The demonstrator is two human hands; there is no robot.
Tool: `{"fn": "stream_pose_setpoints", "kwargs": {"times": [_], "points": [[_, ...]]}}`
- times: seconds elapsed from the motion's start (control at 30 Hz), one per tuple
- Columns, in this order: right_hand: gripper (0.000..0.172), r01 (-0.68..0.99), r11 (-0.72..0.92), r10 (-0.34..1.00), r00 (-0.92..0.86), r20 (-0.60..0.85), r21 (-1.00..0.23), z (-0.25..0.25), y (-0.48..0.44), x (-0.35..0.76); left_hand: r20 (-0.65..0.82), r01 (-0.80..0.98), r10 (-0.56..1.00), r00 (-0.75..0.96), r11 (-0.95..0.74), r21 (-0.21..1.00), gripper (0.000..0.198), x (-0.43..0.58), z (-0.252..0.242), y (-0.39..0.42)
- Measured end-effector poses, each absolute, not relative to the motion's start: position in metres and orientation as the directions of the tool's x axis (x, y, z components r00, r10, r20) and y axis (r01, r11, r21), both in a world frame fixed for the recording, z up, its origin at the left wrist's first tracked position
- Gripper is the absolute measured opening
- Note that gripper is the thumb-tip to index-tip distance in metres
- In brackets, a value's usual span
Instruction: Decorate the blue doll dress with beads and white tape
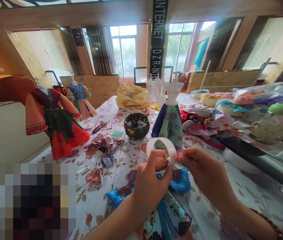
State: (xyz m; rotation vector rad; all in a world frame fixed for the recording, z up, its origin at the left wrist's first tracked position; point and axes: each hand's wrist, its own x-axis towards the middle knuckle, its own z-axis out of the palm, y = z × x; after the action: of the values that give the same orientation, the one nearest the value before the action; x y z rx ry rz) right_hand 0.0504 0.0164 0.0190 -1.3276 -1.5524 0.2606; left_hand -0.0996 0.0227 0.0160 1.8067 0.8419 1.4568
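My left hand (150, 180) is closed around a white tape roll (161, 146), thumb pressed on its rim. My right hand (203, 173) pinches at the roll's right side; what the fingertips grip is too small to make out. Both hands hover over a small doll garment with bright blue sleeves and a floral skirt (167, 213), lying flat on the flowered tablecloth (91, 196). Just behind the roll stands a white mini mannequin wearing a green-and-navy floral skirt (170, 121).
A dark woven basket (136, 125) sits mid-table. Mini mannequins in a red-and-green dress (56, 123) and a blue-topped dress (80, 100) stand left. Beads, scissors and scraps lie between. Fabric piles, pincushions and a black flat object (256, 160) fill the right. A yellow bag (131, 96) sits behind.
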Motion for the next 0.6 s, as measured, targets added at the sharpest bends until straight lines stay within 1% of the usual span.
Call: {"fn": "stream_pose_setpoints", "kwargs": {"times": [0.07, 0.17, 0.23, 0.3, 0.37, 0.47, 0.6], "points": [[0.019, 0.510, 0.350, 0.861, 0.154, 0.484, -0.786, 0.0213, 0.0178, 0.0508, 0.555, 0.077, 0.813, 0.176, -0.573, 0.816, 0.027, -0.0996, 0.0157, 0.0236], [0.029, 0.331, 0.324, 0.910, 0.145, 0.387, -0.886, 0.0244, 0.0194, 0.0514, 0.548, 0.082, 0.816, 0.182, -0.568, 0.819, 0.026, -0.1001, 0.0153, 0.0240], [0.031, 0.235, 0.311, 0.933, 0.111, 0.344, -0.921, 0.0251, 0.0201, 0.0521, 0.539, 0.081, 0.823, 0.181, -0.559, 0.825, 0.026, -0.1006, 0.0154, 0.0240], [0.029, 0.174, 0.304, 0.944, 0.077, 0.321, -0.937, 0.0246, 0.0209, 0.0529, 0.526, 0.078, 0.831, 0.183, -0.545, 0.834, 0.026, -0.1010, 0.0159, 0.0242], [0.025, 0.160, 0.317, 0.942, 0.063, 0.330, -0.935, 0.0229, 0.0215, 0.0531, 0.521, 0.070, 0.834, 0.185, -0.539, 0.839, 0.026, -0.1010, 0.0163, 0.0246], [0.017, 0.217, 0.374, 0.915, 0.070, 0.396, -0.902, 0.0202, 0.0216, 0.0520, 0.524, 0.083, 0.838, 0.154, -0.539, 0.838, 0.028, -0.1003, 0.0159, 0.0248], [0.012, 0.276, 0.403, 0.899, 0.057, 0.434, -0.873, 0.0194, 0.0195, 0.0490, 0.547, 0.170, 0.828, 0.123, -0.561, 0.810, 0.026, -0.0996, 0.0144, 0.0228]]}}
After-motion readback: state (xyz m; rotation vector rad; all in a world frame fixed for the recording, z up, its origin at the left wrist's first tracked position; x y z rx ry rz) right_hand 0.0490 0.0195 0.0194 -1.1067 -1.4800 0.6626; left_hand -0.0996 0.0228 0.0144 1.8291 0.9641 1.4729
